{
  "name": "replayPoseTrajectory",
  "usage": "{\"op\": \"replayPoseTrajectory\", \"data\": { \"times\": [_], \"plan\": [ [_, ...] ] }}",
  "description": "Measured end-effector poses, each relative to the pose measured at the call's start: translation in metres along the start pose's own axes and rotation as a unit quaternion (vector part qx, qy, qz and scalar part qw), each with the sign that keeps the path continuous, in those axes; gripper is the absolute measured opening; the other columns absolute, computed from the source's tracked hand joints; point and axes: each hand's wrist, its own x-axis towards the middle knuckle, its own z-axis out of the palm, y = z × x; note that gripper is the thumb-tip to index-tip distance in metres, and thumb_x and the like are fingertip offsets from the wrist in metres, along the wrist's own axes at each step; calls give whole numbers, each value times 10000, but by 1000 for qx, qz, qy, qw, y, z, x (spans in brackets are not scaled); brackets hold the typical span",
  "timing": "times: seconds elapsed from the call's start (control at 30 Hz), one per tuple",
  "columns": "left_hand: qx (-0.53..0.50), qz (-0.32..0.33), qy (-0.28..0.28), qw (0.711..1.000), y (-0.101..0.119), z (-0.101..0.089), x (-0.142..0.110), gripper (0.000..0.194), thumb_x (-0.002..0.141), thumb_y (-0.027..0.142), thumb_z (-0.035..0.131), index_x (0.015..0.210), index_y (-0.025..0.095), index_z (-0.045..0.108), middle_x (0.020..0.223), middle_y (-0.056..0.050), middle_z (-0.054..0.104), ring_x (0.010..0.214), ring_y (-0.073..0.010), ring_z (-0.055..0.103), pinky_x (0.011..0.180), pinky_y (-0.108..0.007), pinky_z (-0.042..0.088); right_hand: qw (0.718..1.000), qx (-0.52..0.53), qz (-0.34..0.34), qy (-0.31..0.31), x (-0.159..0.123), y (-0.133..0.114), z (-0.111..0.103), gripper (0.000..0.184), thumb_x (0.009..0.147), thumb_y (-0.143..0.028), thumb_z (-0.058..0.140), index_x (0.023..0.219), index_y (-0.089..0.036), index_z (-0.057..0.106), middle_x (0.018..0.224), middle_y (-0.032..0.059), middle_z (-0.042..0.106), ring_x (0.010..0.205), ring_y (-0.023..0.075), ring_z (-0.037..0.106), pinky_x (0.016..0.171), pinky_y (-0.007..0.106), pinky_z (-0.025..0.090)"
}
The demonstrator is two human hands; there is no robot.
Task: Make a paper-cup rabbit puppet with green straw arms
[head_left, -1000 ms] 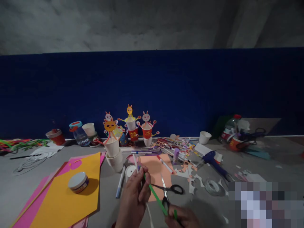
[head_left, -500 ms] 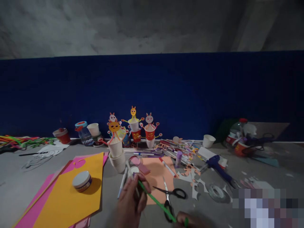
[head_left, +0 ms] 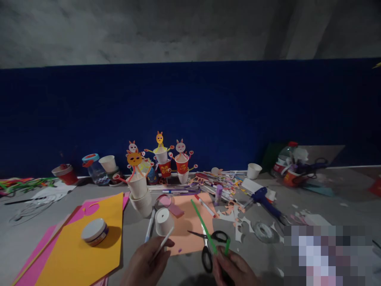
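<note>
My left hand (head_left: 149, 260) is closed around a thin white stick (head_left: 164, 240) pointing up and to the right. Just beyond it, a white paper cup (head_left: 164, 226) stands upside down, with a small dark hole in its base. My right hand (head_left: 233, 268) grips a bent green pipe cleaner (head_left: 202, 222); its long end slants up-left and a short end sticks up by the fingers. Black-handled scissors (head_left: 220, 236) lie open under the green strand, partly on a peach paper sheet (head_left: 184, 248).
Rabbit-faced cup figures (head_left: 134, 159) stand at the back. To the left, a white-lidded jar (head_left: 95, 230) rests on orange paper (head_left: 80, 258). A blue glue gun (head_left: 268, 204), clear tape roll (head_left: 262, 231) and paper scraps (head_left: 228, 215) lie to the right.
My left hand has let go of the green pipe cleaner and moved down-left, uncovering the upturned cup. The right hand has come further into view with the green pipe cleaner.
</note>
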Motion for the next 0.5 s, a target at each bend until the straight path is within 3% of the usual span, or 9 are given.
{"op": "replayPoseTrajectory", "data": {
  "times": [0.07, 0.13, 0.2, 0.27, 0.37, 0.5],
  "plan": [
    [-81, -7, -30, 996, 15, 16, 8, 178, 778, 390, 756, 868, 248, 812, 771, -60, 754, 696, -208, 646, 619, -219, 476, 1000, 24, 11, -6, 1, 4, 5, 675, 644, -875, 608, 620, -202, 560, 475, -41, 487, 467, 103, 447, 494, 213, 349],
    [-177, -4, -42, 983, 28, 36, 15, 316, 772, 431, 771, 1035, 256, 784, 832, -43, 741, 628, -152, 587, 569, -200, 442, 998, 56, 36, -9, 2, 9, 8, 666, 615, -862, 650, 687, -205, 572, 515, -41, 516, 473, 100, 458, 493, 211, 344],
    [-273, -14, -94, 957, 37, 55, 21, 369, 715, 468, 818, 982, 215, 786, 825, -55, 738, 595, -116, 550, 540, -179, 405, 996, 73, 51, -17, 4, 12, 10, 670, 588, -856, 676, 729, -207, 588, 563, -29, 546, 491, 106, 483, 507, 219, 361],
    [-327, -86, -145, 930, 41, 68, 26, 370, 722, 528, 793, 825, 173, 767, 636, -18, 666, 428, -49, 374, 411, -159, 242, 996, 62, 51, -38, 5, 12, 10, 669, 592, -852, 678, 722, -198, 619, 603, -5, 575, 525, 122, 522, 527, 231, 390],
    [-333, -129, -157, 921, 39, 73, 27, 377, 753, 538, 761, 760, 163, 726, 494, 52, 521, 380, -27, 237, 393, -164, 124, 995, 54, 58, -65, 6, 3, 7, 720, 706, -884, 516, 738, -180, 662, 556, 1, 575, 459, 108, 475, 464, 218, 353],
    [-256, -57, -190, 946, 41, 66, 23, 271, 741, 371, 808, 926, 175, 778, 554, 31, 581, 486, -83, 439, 472, -167, 307, 996, 12, 45, -81, 5, -11, 7, 777, 833, -855, 326, 746, -162, 667, 468, -11, 548, 383, 86, 404, 410, 196, 284]
  ]
}}
